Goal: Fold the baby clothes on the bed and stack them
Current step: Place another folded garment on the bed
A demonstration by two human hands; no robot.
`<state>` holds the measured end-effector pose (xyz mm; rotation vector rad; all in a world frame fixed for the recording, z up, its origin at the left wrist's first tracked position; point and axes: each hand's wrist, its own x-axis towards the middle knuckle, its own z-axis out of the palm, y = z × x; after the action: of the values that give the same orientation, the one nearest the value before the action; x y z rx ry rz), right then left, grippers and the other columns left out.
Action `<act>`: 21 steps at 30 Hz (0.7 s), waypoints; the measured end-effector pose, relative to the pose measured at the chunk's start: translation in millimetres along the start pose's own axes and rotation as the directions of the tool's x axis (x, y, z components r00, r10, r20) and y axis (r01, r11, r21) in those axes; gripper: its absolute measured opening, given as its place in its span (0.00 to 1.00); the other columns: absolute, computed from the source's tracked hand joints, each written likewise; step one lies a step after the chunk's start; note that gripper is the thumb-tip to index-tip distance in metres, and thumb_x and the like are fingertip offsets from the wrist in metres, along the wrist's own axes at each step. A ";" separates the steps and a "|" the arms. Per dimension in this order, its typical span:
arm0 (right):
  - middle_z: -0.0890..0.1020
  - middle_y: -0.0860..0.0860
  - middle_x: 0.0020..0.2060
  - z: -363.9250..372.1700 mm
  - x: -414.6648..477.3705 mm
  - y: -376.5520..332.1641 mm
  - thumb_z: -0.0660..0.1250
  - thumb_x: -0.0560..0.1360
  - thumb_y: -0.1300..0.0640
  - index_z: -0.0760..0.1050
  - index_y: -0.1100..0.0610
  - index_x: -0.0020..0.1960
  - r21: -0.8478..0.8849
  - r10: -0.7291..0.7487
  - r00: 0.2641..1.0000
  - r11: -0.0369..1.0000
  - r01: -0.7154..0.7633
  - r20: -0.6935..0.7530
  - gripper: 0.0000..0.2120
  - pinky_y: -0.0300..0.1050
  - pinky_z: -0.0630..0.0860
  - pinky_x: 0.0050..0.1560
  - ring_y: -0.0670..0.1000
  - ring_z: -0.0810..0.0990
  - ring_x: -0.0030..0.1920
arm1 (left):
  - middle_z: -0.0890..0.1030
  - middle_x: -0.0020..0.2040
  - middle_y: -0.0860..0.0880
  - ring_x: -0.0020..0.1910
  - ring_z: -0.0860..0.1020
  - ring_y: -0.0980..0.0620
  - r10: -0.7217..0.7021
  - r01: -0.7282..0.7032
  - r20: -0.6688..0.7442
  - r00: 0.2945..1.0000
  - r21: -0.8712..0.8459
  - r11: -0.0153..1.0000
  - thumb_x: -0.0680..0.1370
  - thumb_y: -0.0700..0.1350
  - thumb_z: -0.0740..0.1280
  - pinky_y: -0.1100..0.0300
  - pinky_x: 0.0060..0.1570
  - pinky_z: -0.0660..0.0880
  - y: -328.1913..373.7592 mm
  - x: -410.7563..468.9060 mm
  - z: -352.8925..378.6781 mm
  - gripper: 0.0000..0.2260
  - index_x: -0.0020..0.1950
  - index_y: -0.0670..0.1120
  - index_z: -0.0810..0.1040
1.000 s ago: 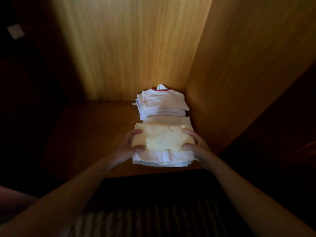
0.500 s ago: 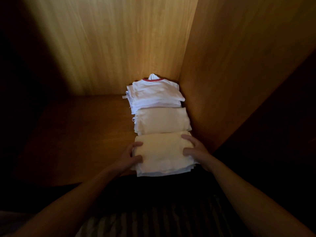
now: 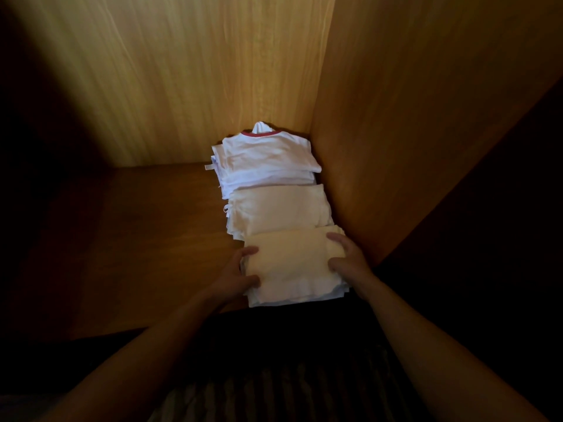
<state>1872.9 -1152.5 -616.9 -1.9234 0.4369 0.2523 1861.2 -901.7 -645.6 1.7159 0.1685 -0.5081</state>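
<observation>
Three piles of folded baby clothes stand in a row on a wooden shelf (image 3: 128, 239), along its right wall. The far pile (image 3: 268, 159) is white with a red collar on top. The middle pile (image 3: 280, 208) is cream. The near pile (image 3: 289, 266), cream over white layers, sits at the shelf's front edge. My left hand (image 3: 234, 275) grips the near pile's left side, thumb on top. My right hand (image 3: 347, 257) grips its right side the same way.
The wooden back panel (image 3: 182, 80) and right side wall (image 3: 411, 117) enclose the shelf. Bare shelf lies left of the piles. Dark striped fabric (image 3: 274, 397) lies below the shelf's front edge, between my forearms.
The near pile came down from in front of the middle pile onto the shelf's front edge, uncovering the cream middle pile. Both hands stayed on its sides.
</observation>
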 end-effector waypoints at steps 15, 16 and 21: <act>0.56 0.55 0.76 -2.0 6.9 13.3 0.64 0.70 0.70 0.68 0.51 0.73 -0.358 -0.143 0.986 0.919 0.164 0.084 0.34 0.37 0.62 0.66 0.56 0.59 0.75 | 0.66 0.68 0.45 0.66 0.69 0.45 0.122 -0.102 -0.015 0.992 0.454 0.885 0.71 0.38 0.76 0.62 0.56 0.67 -2.8 6.4 -4.4 0.31 0.70 0.49 0.67; 0.52 0.54 0.78 -2.0 3.7 11.7 0.65 0.71 0.67 0.68 0.50 0.73 -0.473 -0.160 0.984 0.863 0.177 0.077 0.33 0.39 0.59 0.70 0.55 0.56 0.76 | 0.66 0.70 0.45 0.66 0.69 0.46 0.134 -0.083 -0.047 0.990 0.575 0.814 0.71 0.42 0.76 0.62 0.57 0.67 2.4 4.1 -3.8 0.32 0.71 0.51 0.67; 0.50 0.54 0.79 0.3 -7.2 -11.7 0.62 0.73 0.56 0.64 0.50 0.72 -0.792 -0.358 0.916 0.499 0.352 0.181 0.27 0.50 0.53 0.76 0.55 0.46 0.78 | 0.63 0.69 0.45 0.67 0.66 0.45 0.322 -0.109 -0.045 0.946 0.888 0.446 0.73 0.56 0.71 0.55 0.60 0.69 25.5 -13.7 8.0 0.31 0.73 0.52 0.65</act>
<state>1871.2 -1147.0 -604.5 -2.8859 -0.1557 0.1794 1856.9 -912.6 -618.0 2.7945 -0.2328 -0.1900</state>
